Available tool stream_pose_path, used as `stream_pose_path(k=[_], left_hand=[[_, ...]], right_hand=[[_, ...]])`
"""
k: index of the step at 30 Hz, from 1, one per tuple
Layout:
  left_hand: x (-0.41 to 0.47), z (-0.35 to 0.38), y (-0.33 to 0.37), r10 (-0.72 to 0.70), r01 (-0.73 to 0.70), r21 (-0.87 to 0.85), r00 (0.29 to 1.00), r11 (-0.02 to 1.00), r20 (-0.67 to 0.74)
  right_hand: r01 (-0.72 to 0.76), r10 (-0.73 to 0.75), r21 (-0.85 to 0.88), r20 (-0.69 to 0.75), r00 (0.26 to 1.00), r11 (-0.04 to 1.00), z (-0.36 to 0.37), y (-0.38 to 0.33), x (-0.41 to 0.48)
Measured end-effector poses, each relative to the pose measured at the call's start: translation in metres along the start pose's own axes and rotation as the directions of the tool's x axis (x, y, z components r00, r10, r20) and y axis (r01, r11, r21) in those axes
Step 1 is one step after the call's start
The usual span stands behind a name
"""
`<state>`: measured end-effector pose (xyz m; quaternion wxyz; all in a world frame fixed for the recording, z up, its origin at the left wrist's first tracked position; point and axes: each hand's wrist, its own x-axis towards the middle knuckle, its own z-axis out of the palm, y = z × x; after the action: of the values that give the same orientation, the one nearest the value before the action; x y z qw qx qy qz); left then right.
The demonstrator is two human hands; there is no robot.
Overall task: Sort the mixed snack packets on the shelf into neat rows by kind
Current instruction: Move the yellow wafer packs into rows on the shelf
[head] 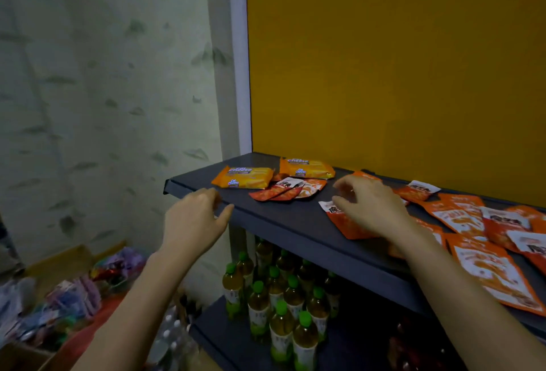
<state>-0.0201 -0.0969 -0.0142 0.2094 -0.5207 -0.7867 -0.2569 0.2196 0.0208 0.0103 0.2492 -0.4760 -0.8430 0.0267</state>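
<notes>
Upper shelf (280, 224): dark grey, with a folded front lip.
- Back left: two yellow cheese packets (242, 178) lie flat, side by side.
- Just in front of them: a small fan of red-orange packets (288, 192), overlapping.
- Right half: a loose spread of orange packets (472, 223), overlapping at mixed angles.
- Between the fan and the spread lies one orange-red packet (348, 227), partly covered by the right hand (370, 205). The fingers curl down over its white top end. Cannot tell whether the grip pinches it or only hovers.
- Left hand (195, 217): at the shelf's front lip near the left corner. Its grip is loose, half-curled, and holds nothing.

Surroundings:
- A yellow back panel (384, 60) stands behind the shelf, with a pale leaf-patterned wall (103, 75) to the left.
- On the lower shelf, green-capped bottles (280, 296) of amber drink are packed close.
- A heap of coloured wrappers (74, 291) lies on the floor at left, blurred.

The spread is cut off at the right edge, and its print is unreadable.
</notes>
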Motion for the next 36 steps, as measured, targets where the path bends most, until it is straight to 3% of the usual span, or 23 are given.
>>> stream_pose_path(k=[5,9,15,22,26,32,36], left_hand=[[0.064,0.029,-0.038,0.061,-0.059,-0.081,0.998,0.995,0.028],[0.111,0.063,-0.073,0.001,0.021,-0.13,0.986,0.991,0.164],[0.16,0.101,-0.079,-0.03,0.134,-0.189,0.881,0.973,0.472],[0.191,0.124,-0.071,0.044,0.195,-0.339,0.81,0.92,0.585],[0.2,0.128,-0.079,0.141,0.354,-0.552,0.734,0.755,0.664],[0.203,0.142,-0.089,0.078,0.465,-0.781,0.838,0.417,0.541],[0.203,0.146,-0.094,0.036,0.456,-0.843,0.874,0.287,0.485]], right_hand=[[-0.159,0.159,-0.018,-0.033,0.987,0.987,0.015,-0.022,0.044],[-0.266,0.265,-0.068,-0.025,0.964,0.962,0.027,-0.039,0.07],[-0.394,0.396,-0.135,-0.01,0.918,0.909,0.037,-0.036,0.106],[-0.516,0.524,-0.137,0.023,0.852,0.846,0.052,-0.015,0.16],[-0.556,0.574,-0.153,0.134,0.808,0.817,0.063,-0.007,0.188],[-0.672,0.645,-0.023,0.306,0.7,0.74,0.074,-0.003,0.216],[-0.75,0.662,0.075,0.42,0.621,0.657,0.078,0.002,0.23]])
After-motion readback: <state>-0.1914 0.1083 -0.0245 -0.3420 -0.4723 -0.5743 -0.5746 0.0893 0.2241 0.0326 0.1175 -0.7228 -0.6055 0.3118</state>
